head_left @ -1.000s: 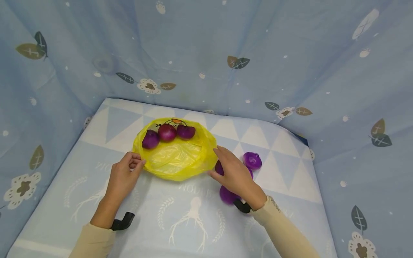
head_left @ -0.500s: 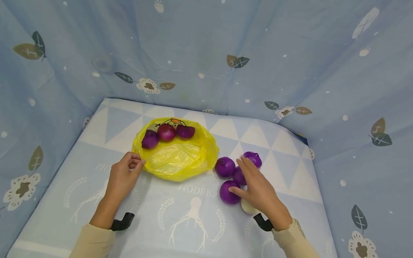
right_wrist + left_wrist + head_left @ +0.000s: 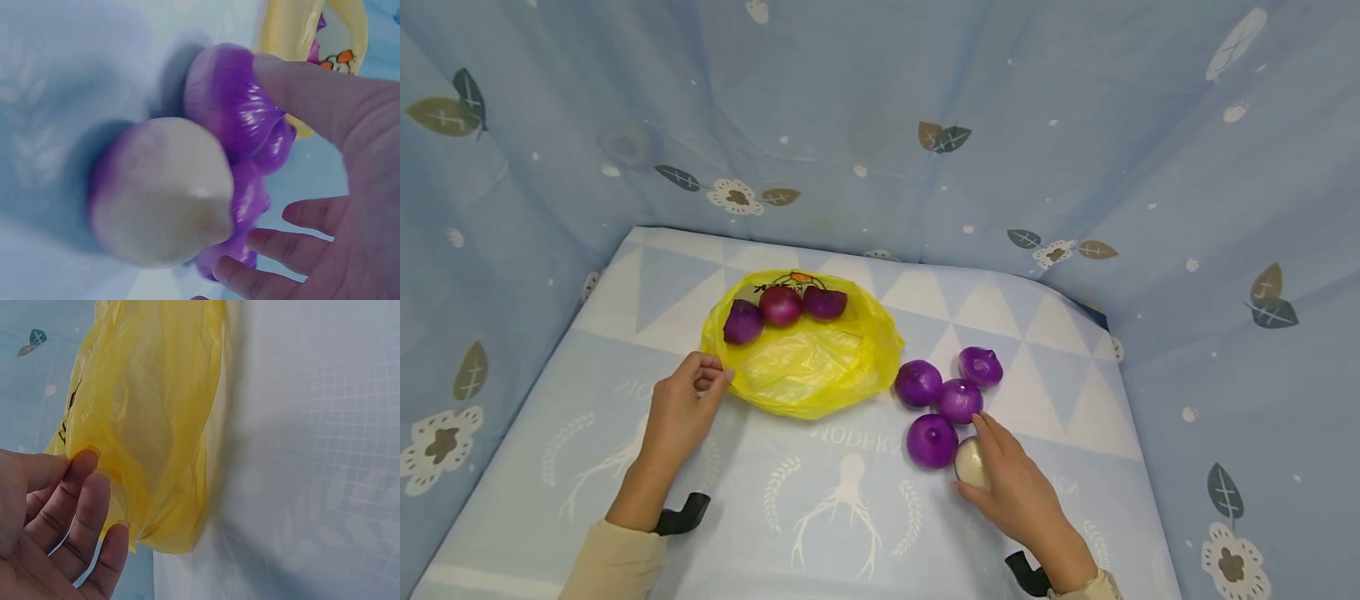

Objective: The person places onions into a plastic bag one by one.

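Observation:
My left hand [image 3: 681,410] pinches the near left rim of a yellow plastic bag [image 3: 808,379] between thumb and fingertips, which the left wrist view shows up close. Three purple onions, one of them redder and rounder [image 3: 781,306], lie at the bag's far side. My right hand [image 3: 1026,492] hovers with fingers spread beside a pale onion [image 3: 159,194] tinged purple on one side. In the right wrist view, thumb and fingers arch around it without closing on it. Close by sits a purple onion [image 3: 932,441], with several more just beyond.
Purple onions [image 3: 917,384] cluster to the right of the bag, the farthest one [image 3: 981,367] toward the back. A patterned cloth [image 3: 850,517] covers the table. Blue printed curtains [image 3: 880,125] rise behind and at both sides.
My right hand has left the bag's right rim and moved right and toward me, over to the pale onion. The left hand keeps its pinch on the bag.

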Available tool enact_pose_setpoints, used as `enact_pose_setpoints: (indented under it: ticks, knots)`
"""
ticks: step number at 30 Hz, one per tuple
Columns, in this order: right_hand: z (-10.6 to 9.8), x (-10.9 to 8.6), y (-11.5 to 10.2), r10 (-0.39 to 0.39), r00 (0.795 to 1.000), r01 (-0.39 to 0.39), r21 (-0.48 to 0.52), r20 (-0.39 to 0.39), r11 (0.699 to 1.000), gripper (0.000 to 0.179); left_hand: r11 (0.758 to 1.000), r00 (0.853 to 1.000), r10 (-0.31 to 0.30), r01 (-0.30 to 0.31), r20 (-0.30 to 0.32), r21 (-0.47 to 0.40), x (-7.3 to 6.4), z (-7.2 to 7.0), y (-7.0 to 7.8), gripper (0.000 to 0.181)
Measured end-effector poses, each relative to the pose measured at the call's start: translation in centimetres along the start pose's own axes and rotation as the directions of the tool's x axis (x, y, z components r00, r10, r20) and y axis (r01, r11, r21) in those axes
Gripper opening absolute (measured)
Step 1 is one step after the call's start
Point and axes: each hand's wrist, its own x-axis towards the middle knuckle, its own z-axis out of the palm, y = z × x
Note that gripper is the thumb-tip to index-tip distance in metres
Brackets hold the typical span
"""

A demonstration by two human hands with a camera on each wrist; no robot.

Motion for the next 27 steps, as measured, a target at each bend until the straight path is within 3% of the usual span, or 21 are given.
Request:
enact_pose_setpoints:
  ticks: [12,21,27]
  knots:
    - [0.7,-2.0,1.7,0.064,0.998,-0.063,0.062,-0.002,0.996,0.087,1.0,1.0,-0.018,0.018,0.008,0.006,-0.2,0.0,0.0,0.02]
    - [1.3,-2.1,2.0,0.06,0.997,-0.057,0.053,-0.057,0.997,0.076,1.0,1.0,-0.008,0.008,0.007,0.0,-0.1,-0.1,0.1,0.02]
    - [1.6,-2.0,2.3,0.094,0.994,-0.091,0.062,-0.048,0.994,0.073,1.0,1.0,0.0,0.0,0.005,0.004,-0.2,-0.2,0.1,0.02]
